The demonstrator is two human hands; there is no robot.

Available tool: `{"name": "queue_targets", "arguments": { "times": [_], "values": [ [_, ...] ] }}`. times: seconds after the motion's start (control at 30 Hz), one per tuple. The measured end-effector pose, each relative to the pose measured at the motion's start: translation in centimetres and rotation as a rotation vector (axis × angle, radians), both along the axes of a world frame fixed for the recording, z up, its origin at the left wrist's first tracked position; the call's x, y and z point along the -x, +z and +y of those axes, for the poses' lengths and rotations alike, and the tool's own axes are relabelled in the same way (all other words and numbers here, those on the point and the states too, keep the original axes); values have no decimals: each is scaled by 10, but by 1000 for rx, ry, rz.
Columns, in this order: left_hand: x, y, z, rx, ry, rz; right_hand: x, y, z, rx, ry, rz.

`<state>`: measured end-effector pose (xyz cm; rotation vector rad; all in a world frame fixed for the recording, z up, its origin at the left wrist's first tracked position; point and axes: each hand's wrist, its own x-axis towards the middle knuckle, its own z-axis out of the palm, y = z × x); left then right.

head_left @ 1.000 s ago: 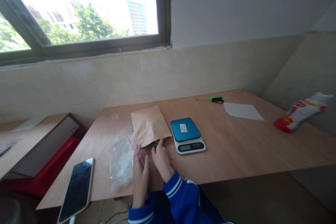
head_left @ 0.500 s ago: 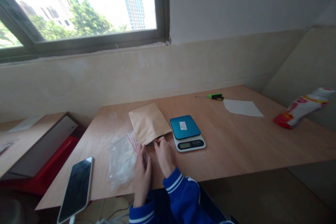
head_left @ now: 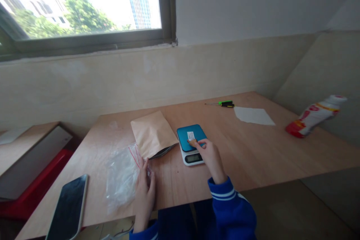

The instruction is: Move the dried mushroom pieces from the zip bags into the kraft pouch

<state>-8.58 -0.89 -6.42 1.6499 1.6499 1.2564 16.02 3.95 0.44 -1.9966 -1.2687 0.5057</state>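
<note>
My right hand (head_left: 210,154) reaches over the small digital scale (head_left: 194,158), and its fingertips pinch a small tan piece (head_left: 192,142) on the blue weighing plate. My left hand (head_left: 144,189) lies with fingers stretched out on the edge of some clear zip bags with red seals (head_left: 120,176), holding nothing. A brown paper envelope (head_left: 153,133) lies just beyond the bags, left of the scale, its near end gaping open with something dark inside.
A black phone (head_left: 66,210) lies at the wooden table's (head_left: 253,157) near left corner. A green-handled screwdriver (head_left: 225,104), a white sheet (head_left: 253,115) and a tipped red-and-white bottle (head_left: 313,116) are at the far right. A red crate (head_left: 25,198) sits to the left.
My right hand left the envelope's mouth and moved right onto the scale's plate. My left hand stayed on the bags. The view shifted slightly rightward.
</note>
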Motion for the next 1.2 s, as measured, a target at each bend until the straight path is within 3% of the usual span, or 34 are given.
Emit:
{"name": "queue_targets", "arguments": {
  "times": [0.17, 0.4, 0.5, 0.6, 0.7, 0.8, 0.97, 1.2],
  "values": [
    [1, 1, 0, 7, -18, 22, -15, -8, 0, -49, -41, -26],
    [0, 2, 0, -27, -5, 37, -20, -1, -41, -93, 90, 74],
    [2, -2, 3, -39, -12, 26, -18, 8, -55, -7, 219, 104],
    [5, 0, 7, -82, 15, 20, -14, 19, -69, 85, 437, 162],
    [5, 12, 14, -147, 86, 54, -8, 27, -81, 133, 635, 203],
    [4, 28, 22, -205, 112, 109, 0, 31, -90, 149, 709, 214],
    [6, 31, 37, -217, 61, 181, 1, 32, -90, 156, 701, 192],
    [8, 15, 59, -157, 2, 312, -16, 15, -81, 134, 476, 61]
  ]
}}
